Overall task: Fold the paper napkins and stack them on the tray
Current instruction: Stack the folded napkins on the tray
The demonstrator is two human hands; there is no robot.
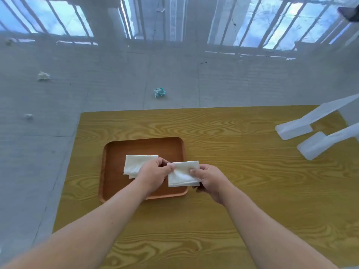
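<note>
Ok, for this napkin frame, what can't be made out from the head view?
- Napkin stack on the tray: its near right corner is behind the left hand; the count of napkins can't be told.
- Held napkin: number of folds is unclear; fingers cover both ends.
- Right hand: its grip under the napkin is hidden.
- Floor scraps: too small to identify.
- White legs: cut off by the right edge.

Yellow wood-grain table (233,152); grey floor (97,84) with crumpled paper scraps (43,76); barred windows (272,22).
</note>
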